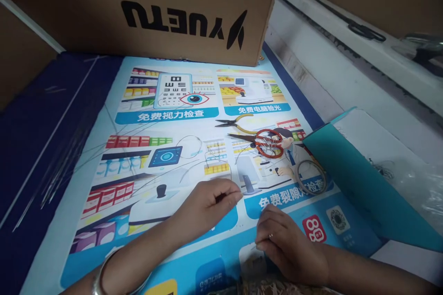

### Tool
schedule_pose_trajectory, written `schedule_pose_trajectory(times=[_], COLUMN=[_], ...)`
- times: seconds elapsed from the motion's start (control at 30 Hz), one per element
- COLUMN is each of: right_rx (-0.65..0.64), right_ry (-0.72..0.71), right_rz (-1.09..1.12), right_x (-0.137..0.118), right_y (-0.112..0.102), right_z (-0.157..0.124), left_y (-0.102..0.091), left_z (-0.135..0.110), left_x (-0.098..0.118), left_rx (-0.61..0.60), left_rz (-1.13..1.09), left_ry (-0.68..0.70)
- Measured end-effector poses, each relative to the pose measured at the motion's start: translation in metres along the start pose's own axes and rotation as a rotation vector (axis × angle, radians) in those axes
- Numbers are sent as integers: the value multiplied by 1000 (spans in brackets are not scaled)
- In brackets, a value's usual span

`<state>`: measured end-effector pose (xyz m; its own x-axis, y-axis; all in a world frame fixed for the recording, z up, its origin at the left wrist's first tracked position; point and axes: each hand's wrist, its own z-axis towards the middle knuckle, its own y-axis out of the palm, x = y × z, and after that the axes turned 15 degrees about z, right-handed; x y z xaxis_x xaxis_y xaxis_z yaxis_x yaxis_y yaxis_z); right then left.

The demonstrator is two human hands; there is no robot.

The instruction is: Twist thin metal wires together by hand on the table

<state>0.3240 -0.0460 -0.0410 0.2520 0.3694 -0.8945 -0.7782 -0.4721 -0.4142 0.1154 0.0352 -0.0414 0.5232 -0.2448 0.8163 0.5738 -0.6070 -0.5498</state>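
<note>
My left hand is held above the printed poster, thumb and index finger pinched together. What lies between those fingertips is too small to make out. Lower and to the right, my right hand is closed, its fingers curled against the thumb; a tiny light speck shows there, but I cannot tell what it is. Beyond both hands lie small pliers with yellow handles and red-handled scissors. Several short thin pins lie at the scissors' handle loops. A round coil of wire is to their right.
Long thin wires spread over the dark blue cloth at left and onto the poster. A large cardboard box stands at the back. To the right are a teal box and a white ledge with items on it.
</note>
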Motion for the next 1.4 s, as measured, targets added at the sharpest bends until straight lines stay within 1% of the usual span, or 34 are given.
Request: schedule_pose_trajectory(times=[0.13,0.43,0.73,0.8,0.93,1.1,1.4], right_rx=[-2,-57,-113,-111,-82,-96,-70], right_ry=[-11,-21,7,11,-24,10,-2], right_rz=[-46,-187,-214,-225,-226,-235,-245], right_x=[0,-3,-5,-5,-4,-5,-5], right_y=[2,5,3,3,4,4,4], right_z=[-3,2,3,3,3,2,2], left_y=[0,-1,0,0,0,1,1], left_z=[1,2,3,3,2,2,2], left_x=[-1,-1,-2,-2,-2,-3,-3], left_rx=[4,6,7,6,14,13,12], left_rz=[0,43,53,56,64,67,65], left_ry=[11,26,23,26,31,38,47])
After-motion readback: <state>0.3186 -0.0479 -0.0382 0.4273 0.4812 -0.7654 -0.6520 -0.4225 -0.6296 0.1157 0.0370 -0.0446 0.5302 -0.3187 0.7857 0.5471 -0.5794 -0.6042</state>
